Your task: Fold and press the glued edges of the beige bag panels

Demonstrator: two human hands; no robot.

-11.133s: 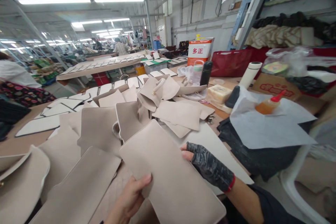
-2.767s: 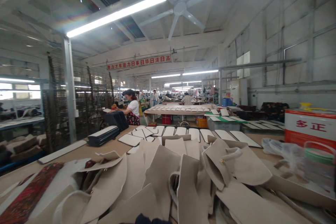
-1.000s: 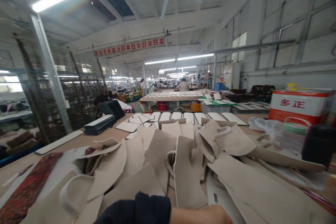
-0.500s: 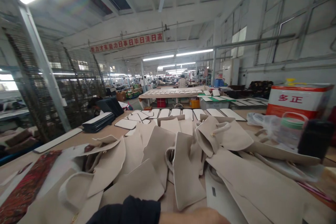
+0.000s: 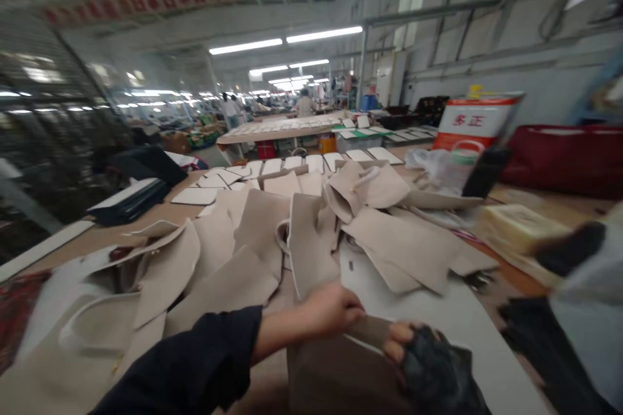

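My left hand (image 5: 333, 309), bare below a dark sleeve, is closed on the near edge of a taupe leather-like bag piece (image 5: 350, 369). My right hand (image 5: 433, 363), in a dark glove with bare fingertips, grips the same piece a little to the right. The piece hangs toward me with its lower part in shade. Just beyond my hands lie many beige bag panels (image 5: 311, 240), some with looped handles (image 5: 104, 324) and small gold fittings. Under the piece and to its right is a white sheet (image 5: 467, 311).
White dark-edged panels (image 5: 292, 164) line the table's far side. Dark panels (image 5: 131, 201) are stacked at left. At right stand a red and white can (image 5: 467, 120), a clear jar, a yellowish block (image 5: 520, 227) and a dark red bag (image 5: 564, 159). People work farther back.
My view has turned right and downward. My left hand has come fully into view, and my gloved right hand has appeared, both now on the taupe piece.
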